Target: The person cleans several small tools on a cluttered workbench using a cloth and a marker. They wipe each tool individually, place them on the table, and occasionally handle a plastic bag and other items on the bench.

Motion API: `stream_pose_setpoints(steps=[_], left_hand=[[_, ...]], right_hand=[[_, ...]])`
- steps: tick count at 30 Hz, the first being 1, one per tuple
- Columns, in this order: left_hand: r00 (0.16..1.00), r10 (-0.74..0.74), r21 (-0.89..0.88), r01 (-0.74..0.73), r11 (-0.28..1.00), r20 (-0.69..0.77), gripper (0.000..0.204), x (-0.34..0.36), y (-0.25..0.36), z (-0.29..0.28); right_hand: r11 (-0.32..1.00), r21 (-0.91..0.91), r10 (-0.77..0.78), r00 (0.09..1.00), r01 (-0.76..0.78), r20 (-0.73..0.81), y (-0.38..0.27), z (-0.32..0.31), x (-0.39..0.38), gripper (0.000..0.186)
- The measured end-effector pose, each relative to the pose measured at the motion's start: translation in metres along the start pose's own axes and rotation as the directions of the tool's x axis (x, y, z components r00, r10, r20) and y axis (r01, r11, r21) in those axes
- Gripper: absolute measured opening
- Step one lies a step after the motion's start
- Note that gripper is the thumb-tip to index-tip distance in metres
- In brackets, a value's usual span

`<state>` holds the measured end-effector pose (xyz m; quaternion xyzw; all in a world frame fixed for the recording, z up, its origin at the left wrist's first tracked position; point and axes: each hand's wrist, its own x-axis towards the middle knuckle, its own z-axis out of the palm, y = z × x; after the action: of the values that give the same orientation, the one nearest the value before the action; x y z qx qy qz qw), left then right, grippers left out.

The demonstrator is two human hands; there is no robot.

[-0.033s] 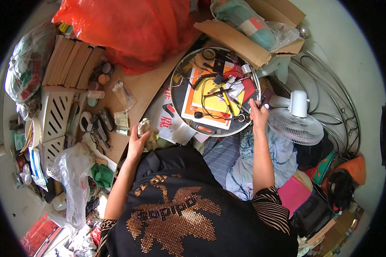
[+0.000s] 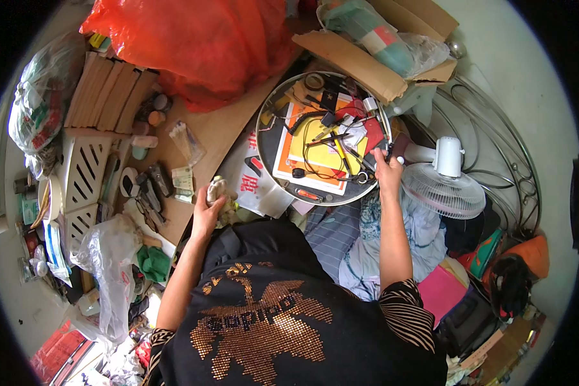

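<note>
Hardly anything has moved since the earlier frame; both hands match their places. Left hand [image 2: 206, 207]: grip closed around the crumpled cloth [image 2: 217, 188], left of the round worktop [image 2: 268, 143]; keep it bunched. Right hand [image 2: 387, 172]: at the right rim; cannot tell whether the grip pinches anything; avoid the yellow pen [image 2: 342, 154]

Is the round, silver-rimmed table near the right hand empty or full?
Mostly full: the table carries a yellow paper sheet, black cables and a small orange object.

Head-worn left fisheye, looking steeply down; wearer's torso [image 2: 360, 334] close at bottom, desk [image 2: 228, 122] right edge farther, left of centre.
</note>
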<state>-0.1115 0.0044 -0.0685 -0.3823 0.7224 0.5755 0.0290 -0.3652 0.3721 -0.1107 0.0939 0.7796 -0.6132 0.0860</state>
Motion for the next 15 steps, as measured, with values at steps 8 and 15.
stream_pose_setpoints(steps=[8, 15], left_hand=[[0.993, 0.092, -0.043, -0.096, 0.995, -0.068, 0.05, 0.003, 0.019, 0.011], [0.995, 0.03, -0.008, -0.031, 0.999, -0.099, 0.051, -0.001, 0.008, 0.003]], right_hand=[[0.705, -0.681, -0.17, 0.979, 0.197, 0.108, 0.005, 0.03, 0.057, 0.04], [0.495, -0.867, 0.01, 0.998, 0.055, 0.069, -0.007, 0.05, 0.078, 0.061]])
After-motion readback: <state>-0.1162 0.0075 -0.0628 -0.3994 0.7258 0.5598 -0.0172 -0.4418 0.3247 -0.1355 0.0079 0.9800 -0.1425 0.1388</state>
